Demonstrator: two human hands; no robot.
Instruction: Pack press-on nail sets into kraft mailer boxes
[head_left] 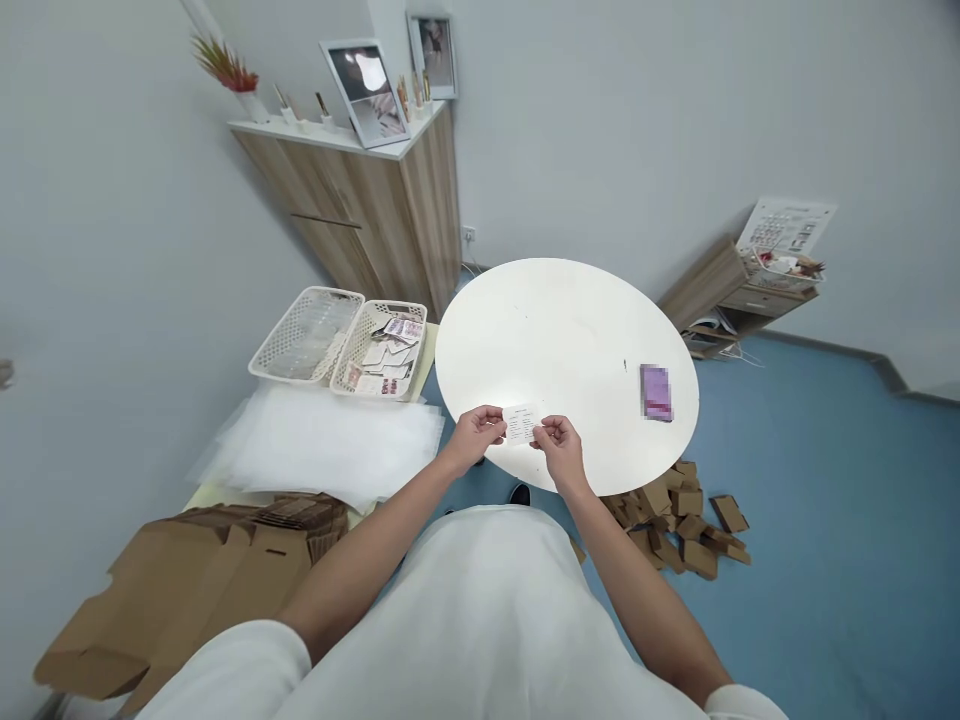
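A small white card (520,424) with printed lines of text is held up over the near edge of the round white table (555,330). My left hand (478,436) pinches its left edge between thumb and fingers. On the opposite edge, my right hand (559,447) grips the card the same way. The print is too small to read. To the right on the tabletop lies a purple packet (656,392), blurred in the picture and touched by neither hand.
Left of the table, two white baskets (306,335) hold clear plastic pieces and printed cards. Clear plastic sheets (330,440) and flat cardboard boxes (195,580) lie nearer. Small brown boxes (686,510) cover the floor at right. A wooden cabinet (367,210) stands behind.
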